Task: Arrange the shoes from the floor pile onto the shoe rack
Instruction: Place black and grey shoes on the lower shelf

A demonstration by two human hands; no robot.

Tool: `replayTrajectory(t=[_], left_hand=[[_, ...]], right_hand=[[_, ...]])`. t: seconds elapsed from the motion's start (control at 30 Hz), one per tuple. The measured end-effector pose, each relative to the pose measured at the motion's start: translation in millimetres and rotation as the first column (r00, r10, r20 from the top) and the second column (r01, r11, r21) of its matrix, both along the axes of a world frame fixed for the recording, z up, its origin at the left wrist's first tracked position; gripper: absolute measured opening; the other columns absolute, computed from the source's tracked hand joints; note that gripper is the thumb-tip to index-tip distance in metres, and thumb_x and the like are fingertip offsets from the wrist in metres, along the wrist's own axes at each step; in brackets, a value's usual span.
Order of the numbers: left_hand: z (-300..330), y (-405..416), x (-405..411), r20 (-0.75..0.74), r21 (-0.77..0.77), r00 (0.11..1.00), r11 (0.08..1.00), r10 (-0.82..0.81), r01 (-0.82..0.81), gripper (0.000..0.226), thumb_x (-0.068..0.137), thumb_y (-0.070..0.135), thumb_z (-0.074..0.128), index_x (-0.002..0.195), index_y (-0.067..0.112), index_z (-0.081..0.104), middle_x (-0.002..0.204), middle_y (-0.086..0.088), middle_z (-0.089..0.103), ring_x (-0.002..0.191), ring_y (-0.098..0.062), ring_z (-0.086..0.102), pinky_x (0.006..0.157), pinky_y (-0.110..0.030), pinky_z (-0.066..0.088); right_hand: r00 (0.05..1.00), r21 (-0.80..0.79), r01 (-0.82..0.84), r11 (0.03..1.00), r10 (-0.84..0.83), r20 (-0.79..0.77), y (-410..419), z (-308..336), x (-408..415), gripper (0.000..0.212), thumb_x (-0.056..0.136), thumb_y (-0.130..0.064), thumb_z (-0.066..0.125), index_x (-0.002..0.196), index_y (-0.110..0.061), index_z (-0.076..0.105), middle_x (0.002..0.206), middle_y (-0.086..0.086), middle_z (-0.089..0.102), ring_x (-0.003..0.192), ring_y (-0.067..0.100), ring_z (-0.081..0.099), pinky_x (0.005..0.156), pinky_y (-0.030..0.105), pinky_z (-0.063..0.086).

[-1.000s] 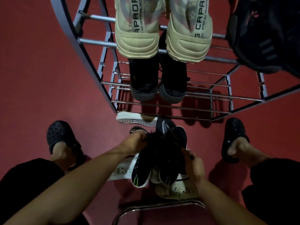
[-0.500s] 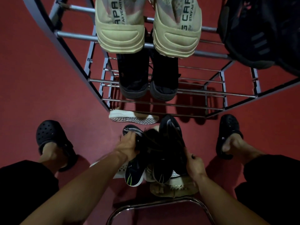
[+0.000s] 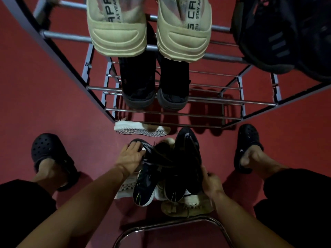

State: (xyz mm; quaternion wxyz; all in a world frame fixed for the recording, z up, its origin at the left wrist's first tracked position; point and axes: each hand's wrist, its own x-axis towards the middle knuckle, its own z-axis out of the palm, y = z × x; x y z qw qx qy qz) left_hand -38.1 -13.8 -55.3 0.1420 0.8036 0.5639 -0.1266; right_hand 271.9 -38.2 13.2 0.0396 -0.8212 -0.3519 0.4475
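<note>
Gripping black sneakers (image 3: 186,158) in the pile, left hand (image 3: 130,158), right hand (image 3: 211,183)

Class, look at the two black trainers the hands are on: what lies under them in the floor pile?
Under the black trainers show a white shoe and a beige shoe on the red floor. Anything more beneath is covered.

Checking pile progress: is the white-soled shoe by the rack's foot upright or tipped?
Tipped on its side: the white-soled shoe shows its patterned tread sideways on the red floor, off the metal shoe rack.
</note>
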Motion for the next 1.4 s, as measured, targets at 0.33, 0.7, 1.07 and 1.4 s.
replayTrajectory(t=[0.33, 0.7, 1.07, 1.4], left_hand=[[43.5, -26.5, -43.1, 0.162, -0.026, 0.986, 0.999, -0.037, 0.042, 0.039, 0.100, 0.052, 0.035, 0.115, 0.023, 0.056, 0.105, 0.002, 0.064, 0.095, -0.022, 0.061, 0.084, -0.035, 0.043], [100.8, -25.4, -50.1, 0.453, -0.403, 0.519, 0.686, 0.725, -0.606, 0.019, 0.095, 0.028, 0.065, 0.090, 0.025, 0.047, 0.084, 0.004, 0.062, 0.078, -0.018, 0.058, 0.065, -0.031, 0.041], [139.1, -18.6, 31.8, 0.617, -0.563, 0.293, 0.670, 0.730, -0.483, 0.011, 0.092, 0.003, 0.068, 0.092, 0.006, 0.057, 0.079, -0.008, 0.061, 0.069, -0.012, 0.058, 0.062, -0.016, 0.048], [184.9, -0.9, 74.4, 0.607, -0.709, 0.156, 0.620, 0.779, -0.335, 0.022, 0.094, 0.021, 0.057, 0.115, 0.028, 0.058, 0.114, -0.002, 0.067, 0.103, -0.016, 0.066, 0.099, -0.035, 0.051]], right_hand=[[0.998, 0.100, 0.045, 0.994, -0.040, -0.052, -9.4, -7.8, -9.4, 0.051, 0.103, -0.040, 0.038, 0.062, -0.014, 0.054, 0.054, 0.001, 0.049, 0.051, 0.020, 0.045, 0.048, 0.024, 0.032], [0.971, 0.053, -0.138, 0.989, 0.146, -0.192, -17.9, 1.9, -63.1, 0.040, 0.097, -0.046, 0.046, 0.087, -0.011, 0.063, 0.081, 0.005, 0.064, 0.080, 0.022, 0.059, 0.084, 0.029, 0.039], [0.867, 0.336, -0.201, 0.920, 0.327, -0.375, 3.6, 80.1, -72.9, 0.012, 0.097, -0.019, 0.059, 0.105, -0.013, 0.067, 0.087, -0.012, 0.064, 0.071, -0.011, 0.060, 0.067, 0.000, 0.039], [0.692, 0.571, -0.523, 0.633, 0.707, -0.150, 16.6, 100.5, -34.5, 0.082, 0.063, -0.073, 0.070, 0.134, -0.037, 0.051, 0.140, -0.012, 0.037, 0.131, -0.001, 0.033, 0.108, 0.017, 0.027]])
